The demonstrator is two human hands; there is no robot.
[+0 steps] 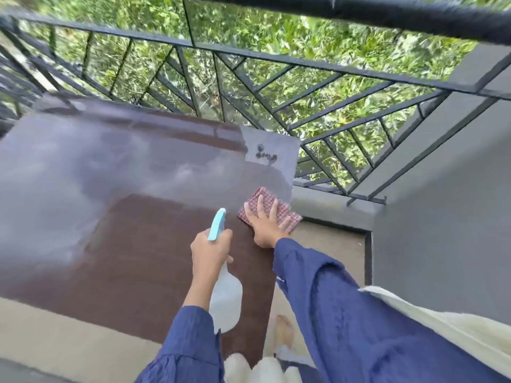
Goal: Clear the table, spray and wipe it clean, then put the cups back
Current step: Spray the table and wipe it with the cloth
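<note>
Left hand (211, 252) grips spray bottle (225, 299) above table (110, 189); right hand (265, 226), fingers spread, presses cloth (293, 217) at table's right edge; railing (276, 60) seemingly just beyond.

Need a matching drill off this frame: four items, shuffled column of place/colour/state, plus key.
1. spray bottle
2. cloth
3. table
4. railing

A. black, beyond the far edge of the tabletop
B. gripped by the left hand
C. brown and glossy
D. red-checked, pressed flat under the right hand

Pairs: 1-B, 2-D, 3-C, 4-A
</note>
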